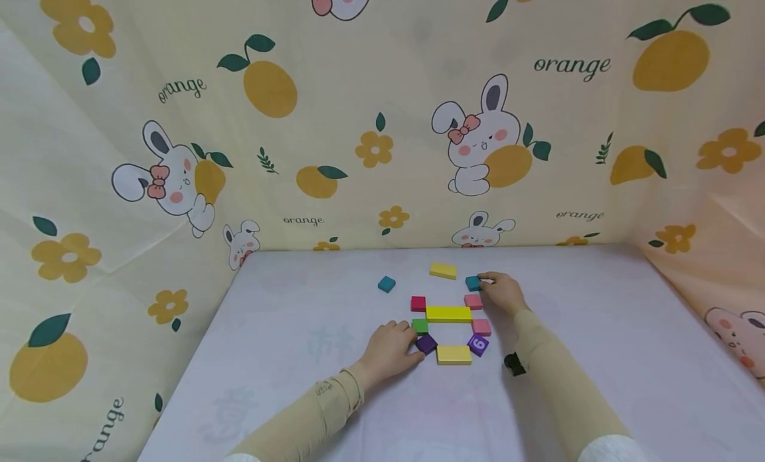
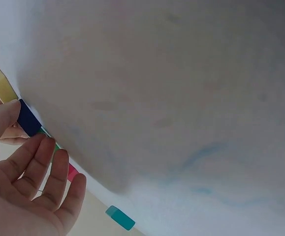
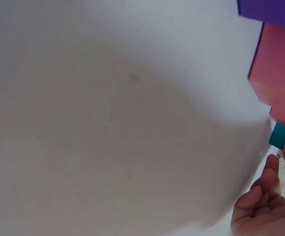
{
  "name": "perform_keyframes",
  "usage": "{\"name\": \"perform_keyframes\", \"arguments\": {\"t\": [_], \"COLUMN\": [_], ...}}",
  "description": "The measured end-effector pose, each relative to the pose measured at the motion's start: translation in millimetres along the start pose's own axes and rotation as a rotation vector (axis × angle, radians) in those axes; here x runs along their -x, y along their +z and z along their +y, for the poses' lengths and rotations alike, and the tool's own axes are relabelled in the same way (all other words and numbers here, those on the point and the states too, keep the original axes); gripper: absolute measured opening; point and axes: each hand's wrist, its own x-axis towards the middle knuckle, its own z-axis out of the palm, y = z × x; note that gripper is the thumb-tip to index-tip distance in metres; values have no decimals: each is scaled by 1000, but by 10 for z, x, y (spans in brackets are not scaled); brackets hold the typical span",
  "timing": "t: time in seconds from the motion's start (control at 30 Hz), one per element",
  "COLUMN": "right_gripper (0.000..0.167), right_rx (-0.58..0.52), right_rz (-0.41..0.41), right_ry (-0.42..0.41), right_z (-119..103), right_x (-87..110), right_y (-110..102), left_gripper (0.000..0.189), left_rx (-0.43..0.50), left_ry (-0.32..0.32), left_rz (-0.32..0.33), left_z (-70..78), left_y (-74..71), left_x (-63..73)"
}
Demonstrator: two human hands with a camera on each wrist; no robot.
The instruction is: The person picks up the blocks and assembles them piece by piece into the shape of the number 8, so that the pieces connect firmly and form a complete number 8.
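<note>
My left hand (image 1: 390,350) has its thumb and index finger at opposite ends of a dark purple block (image 1: 426,344), pinching it on the table. In the left wrist view that block (image 2: 29,118) looks dark blue, and the other fingers spread loosely. Farther back, my right hand (image 1: 503,293) pinches a teal block (image 1: 473,283) by its right side. A pink block (image 1: 473,302) lies just in front of it. Between the hands are a long yellow block (image 1: 449,314), a red block (image 1: 418,304), a green block (image 1: 420,326) and another pink block (image 1: 481,327).
A purple block marked 6 (image 1: 478,344) and a pale yellow block (image 1: 454,355) lie at the near side. Another yellow block (image 1: 443,271) and a second teal block (image 1: 386,285) lie at the back. A small black object (image 1: 514,364) is beside the right forearm. Patterned cloth (image 1: 382,117) hangs behind the table.
</note>
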Motion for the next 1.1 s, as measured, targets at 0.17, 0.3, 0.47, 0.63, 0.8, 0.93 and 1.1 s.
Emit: {"name": "perform_keyframes", "arguments": {"t": [0.17,0.3,0.47,0.63,0.8,0.93,1.1], "right_gripper": [41,41,41,40,41,41,42], "right_rx": [-16,-44,-38,-48,-52,-39,-66], "right_rz": [-23,-49,-58,-68,-80,-95,-113], "right_ry": [-1,5,-3,-1,-27,-51,-46], "right_z": [-13,-7,29,38,22,31,62], "right_x": [-32,-62,-101,-129,-102,-75,-75], "right_y": [49,76,98,115,113,103,100], "left_gripper": [32,32,31,31,31,31,30], "left_rx": [-4,0,1,0,-1,3,26], "left_ry": [1,-2,-8,-5,-5,-4,-1], "left_rz": [5,-4,-8,-6,-6,-6,-16], "left_z": [-1,0,1,3,0,-2,-16], "left_y": [-3,-1,-5,-11,-7,-7,-19], "left_x": [7,5,2,6,5,4,11]}}
